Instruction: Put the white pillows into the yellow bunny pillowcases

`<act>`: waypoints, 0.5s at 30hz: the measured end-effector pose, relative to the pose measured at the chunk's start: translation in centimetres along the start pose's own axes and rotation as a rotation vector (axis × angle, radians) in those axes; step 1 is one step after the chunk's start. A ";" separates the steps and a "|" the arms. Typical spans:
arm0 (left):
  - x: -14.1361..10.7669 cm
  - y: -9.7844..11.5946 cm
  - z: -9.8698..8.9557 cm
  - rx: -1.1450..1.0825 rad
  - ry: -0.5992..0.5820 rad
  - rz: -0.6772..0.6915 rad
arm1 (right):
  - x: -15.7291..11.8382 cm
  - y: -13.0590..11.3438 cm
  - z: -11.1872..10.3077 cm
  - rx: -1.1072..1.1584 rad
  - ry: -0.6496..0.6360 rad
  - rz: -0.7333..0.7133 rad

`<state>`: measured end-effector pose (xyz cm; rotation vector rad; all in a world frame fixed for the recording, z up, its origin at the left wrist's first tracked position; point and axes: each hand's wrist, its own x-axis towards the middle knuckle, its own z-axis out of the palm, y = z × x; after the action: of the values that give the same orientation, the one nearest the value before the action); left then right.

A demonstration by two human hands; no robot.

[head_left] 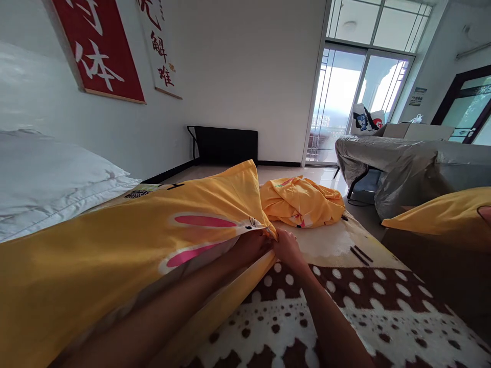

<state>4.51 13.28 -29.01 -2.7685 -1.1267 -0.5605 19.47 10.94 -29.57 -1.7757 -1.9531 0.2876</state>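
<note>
A yellow rabbit-print fabric cover (126, 225) spreads across the left and middle of the view, its open edge facing me. My left hand (258, 243) reaches into that opening and is closed at the far corner, fingers partly hidden by cloth. Just beside it, my right hand (287, 248) pinches the same bunched corner from outside. The two hands almost touch. Pale material shows inside the opening, under my left forearm. Beyond my hands lies a crumpled yellow cloth (307, 202) with a similar print.
A brown-and-cream dotted blanket (284, 312) lies beneath, with two dark thin sticks or marks (361, 255) on it. White pillows (49, 174) rest at left. More yellow cloth (448, 214) covers a box at right. Behind stand a plastic-wrapped sofa (406, 158) and a black panel (226, 145).
</note>
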 end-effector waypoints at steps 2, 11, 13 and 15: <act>0.0 -0.4 0.3 -0.005 -0.015 0.040 | 0.0 -0.1 0.0 0.000 -0.002 0.001; -0.5 -1.4 2.5 0.004 -0.059 0.238 | 0.1 0.0 0.2 0.006 0.005 0.003; -0.6 -1.5 2.6 0.010 -0.061 0.271 | 0.2 0.0 0.3 0.006 0.002 0.006; -0.6 -1.7 2.9 0.028 -0.056 0.276 | 0.2 0.0 0.3 0.007 -0.002 0.006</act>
<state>3.74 14.77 -31.99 -2.8623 -0.7353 -0.4331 19.36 11.17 -29.80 -1.7772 -1.9463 0.2985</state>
